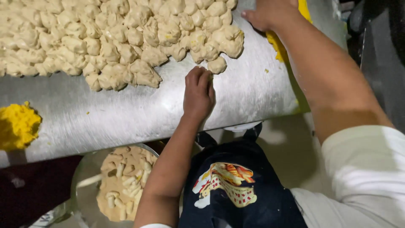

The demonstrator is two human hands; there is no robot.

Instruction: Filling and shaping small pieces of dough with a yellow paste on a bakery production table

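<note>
Steel worktop (126, 109) holds a heap of pale dough lumps (114, 38). Left hand (198, 93), fingers together, rests just below one soft, light lump (217, 65); probably best pinched gently at the sides. Right hand (268, 14) presses the yellow dough (276, 44) beside the heap, grip unclear.

A brushed steel counter (126, 114) fills the upper view, its scratched surface catching bright overhead light. Below its edge lies a pale floor (291, 147) (partly in shadow). At the right stands something dark grey (379, 59), too dim to identify.
</note>
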